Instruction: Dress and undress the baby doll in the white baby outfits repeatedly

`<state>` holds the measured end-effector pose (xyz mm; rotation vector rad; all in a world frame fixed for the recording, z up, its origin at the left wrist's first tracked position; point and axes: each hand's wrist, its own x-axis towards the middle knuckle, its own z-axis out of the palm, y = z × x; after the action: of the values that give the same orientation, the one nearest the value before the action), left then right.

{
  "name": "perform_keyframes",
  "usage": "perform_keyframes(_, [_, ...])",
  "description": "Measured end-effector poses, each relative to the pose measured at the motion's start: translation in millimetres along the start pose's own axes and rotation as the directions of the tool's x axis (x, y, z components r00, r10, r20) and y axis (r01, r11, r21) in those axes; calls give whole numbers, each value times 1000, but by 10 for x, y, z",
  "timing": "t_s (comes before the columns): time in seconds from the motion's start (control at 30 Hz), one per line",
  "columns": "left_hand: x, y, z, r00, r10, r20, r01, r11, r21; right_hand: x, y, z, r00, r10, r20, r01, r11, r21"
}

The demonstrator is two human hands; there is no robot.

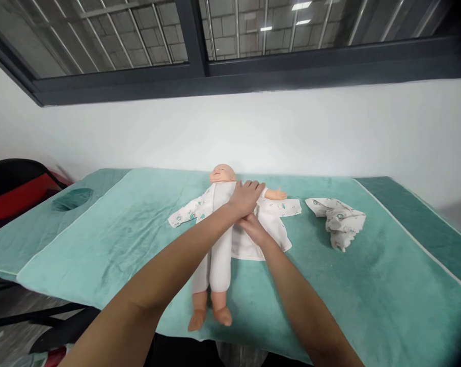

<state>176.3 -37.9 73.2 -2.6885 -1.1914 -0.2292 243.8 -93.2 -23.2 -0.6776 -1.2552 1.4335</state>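
A baby doll (216,255) lies face up on a teal towel (111,239), head toward the wall, feet toward me. It wears white leggings and a white printed jacket (272,224) that lies spread open under it. My left hand (246,196) rests on the doll's chest, fingers closed over the jacket's edge. Just below, my right hand (253,228) is pressed against the doll's side, its fingers mostly hidden under my left wrist.
A crumpled printed garment (339,220) lies to the doll's right on the towel. The massage table (425,219) has a face hole (72,198) at far left. A red and black chair (12,191) stands left. A white wall runs behind.
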Motion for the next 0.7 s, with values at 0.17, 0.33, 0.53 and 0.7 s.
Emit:
perform_keyframes(0.17, [75,-130,9,997,-3,77,-5,995,96,-1,-218,-507,993,-55,-108,-15,830,-558])
perform_keyframes(0.33, [-16,-249,42,999,27,47,-33,989,143,-20,-307,-968,810,-91,-580,-493,432,-756])
perform_keyframes(0.53, [-52,-215,100,1000,19,10,-21,984,179,-66,-314,-1079,797,-52,-601,-409,685,-602])
perform_keyframes(0.7, [-78,-188,119,999,34,28,-40,968,249,-75,-470,-1109,769,-66,-636,-24,991,-133])
